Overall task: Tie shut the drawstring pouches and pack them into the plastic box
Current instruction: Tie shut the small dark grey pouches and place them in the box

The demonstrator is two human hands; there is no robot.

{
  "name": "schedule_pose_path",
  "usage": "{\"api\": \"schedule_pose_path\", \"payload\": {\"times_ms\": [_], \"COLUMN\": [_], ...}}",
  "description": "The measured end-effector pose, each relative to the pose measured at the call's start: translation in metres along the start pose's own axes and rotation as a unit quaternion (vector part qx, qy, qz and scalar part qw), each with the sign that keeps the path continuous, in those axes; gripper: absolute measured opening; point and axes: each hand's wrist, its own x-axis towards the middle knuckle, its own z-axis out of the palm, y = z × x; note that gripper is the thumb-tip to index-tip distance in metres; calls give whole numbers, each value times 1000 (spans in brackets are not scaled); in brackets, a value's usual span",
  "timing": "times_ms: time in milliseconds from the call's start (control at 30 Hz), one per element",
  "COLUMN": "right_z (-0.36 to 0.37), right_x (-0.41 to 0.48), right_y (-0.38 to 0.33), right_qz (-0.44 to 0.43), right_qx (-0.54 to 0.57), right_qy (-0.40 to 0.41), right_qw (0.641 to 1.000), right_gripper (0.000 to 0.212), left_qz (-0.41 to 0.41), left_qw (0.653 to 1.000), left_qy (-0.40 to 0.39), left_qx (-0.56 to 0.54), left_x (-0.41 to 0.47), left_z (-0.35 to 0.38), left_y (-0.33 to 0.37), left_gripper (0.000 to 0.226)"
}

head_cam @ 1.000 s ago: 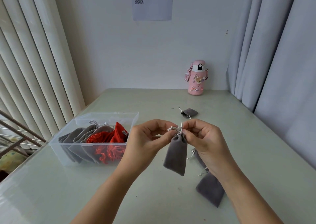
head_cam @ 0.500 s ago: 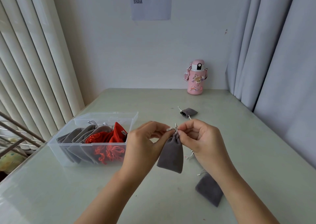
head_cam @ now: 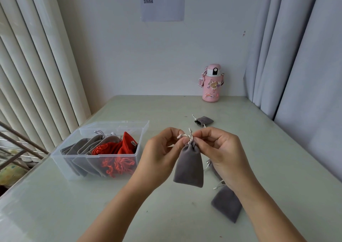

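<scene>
A grey drawstring pouch [head_cam: 188,167] hangs in the air above the table, its neck gathered. My left hand [head_cam: 162,154] pinches its white cord from the left and my right hand [head_cam: 220,149] pinches the cord from the right, fingertips almost touching above the neck. The clear plastic box [head_cam: 140,140] stands to the left with several grey pouches and red pouches [head_cam: 118,149] packed inside. Another grey pouch [head_cam: 226,203] lies flat under my right forearm, a further one [head_cam: 212,167] is partly hidden behind my right wrist, and a third grey pouch [head_cam: 203,121] lies further back.
A pink water bottle [head_cam: 211,83] stands at the back of the pale green table [head_cam: 166,214] near the wall. Vertical blinds hang on the left and grey curtains on the right. A metal rail shows past the table's left edge.
Both hands kept working the cord at the pouch neck; the pouch swung slightly left, then back to hang under the fingertips. The other pouches and the box have not moved.
</scene>
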Motion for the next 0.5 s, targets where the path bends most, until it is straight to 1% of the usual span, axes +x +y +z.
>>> {"api": "schedule_pose_path", "payload": {"times_ms": [100, 167, 233, 300, 367, 400, 467, 500], "right_z": [1, 0, -1, -2, -3, -3, -4, -4], "right_x": [0, 1, 1, 2, 2, 1, 1, 1], "right_y": [1, 2, 2, 4, 5, 6, 6, 6], "right_qz": [-6, -10, -20, -30, -28, -26, -26, -28], "right_qx": [-24, -37, -58, -77, -75, -75, -83, -89], "right_qy": [11, 21, 39, 61, 75, 80, 84, 85], "right_qw": [1000, 999, 997, 995, 994, 994, 993, 992], "right_gripper": [24, 26, 25, 20, 9, 7, 10, 14], "left_qz": [-7, -6, 11, 21, 16, 11, 5, 2], "left_qw": [1000, 1000, 1000, 1000, 1000, 999, 996, 995], "left_qy": [3, 4, 4, -3, -24, -39, -68, -80], "left_qx": [8, 15, 28, 19, -11, -26, -51, -63], "left_x": [-1, -1, -1, -1, -1, 0, 1, 1], "left_z": [1, 0, 0, 0, 1, 0, -2, -3], "left_y": [-1, -2, -1, 0, 1, 0, -1, -1], "left_gripper": [20, 15, 12, 14, 19, 20, 18, 15]}}
